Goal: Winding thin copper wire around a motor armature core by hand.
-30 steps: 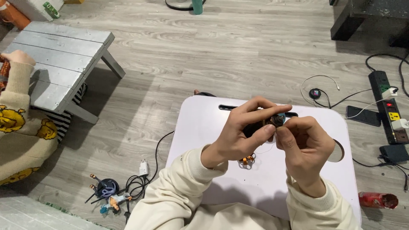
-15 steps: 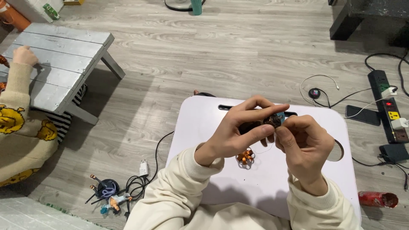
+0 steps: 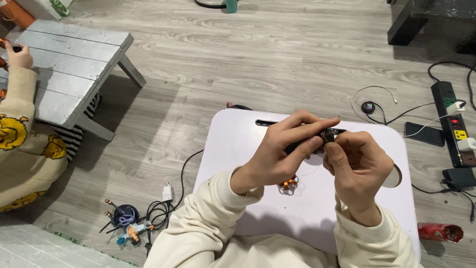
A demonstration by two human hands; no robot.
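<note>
Both my hands meet above a white lap table (image 3: pixel 238 144). My left hand (image 3: pixel 285 151) grips a small dark object (image 3: pixel 325 135) between thumb and fingers. My right hand (image 3: pixel 357 166) pinches the same object's end from the right. What the object is cannot be made out; my fingers hide most of it. A small orange and metal part (image 3: pixel 288 183) lies on the table just under my left wrist. A thin wire loop lies faintly on the table between my hands.
Another person in a cream sweater (image 3: pixel 20 144) sits at left by a grey wooden bench (image 3: pixel 74 64). A power strip (image 3: pixel 453 121), phone (image 3: pixel 424 134) and cables lie at right. A charger (image 3: pixel 167 191), cables and a small figure (image 3: pixel 126 223) lie at lower left. A red can (image 3: pixel 439 232) lies at lower right.
My hands stay together on the dark object with only slight finger shifts. The other person's hand at the bench has moved up and left.
</note>
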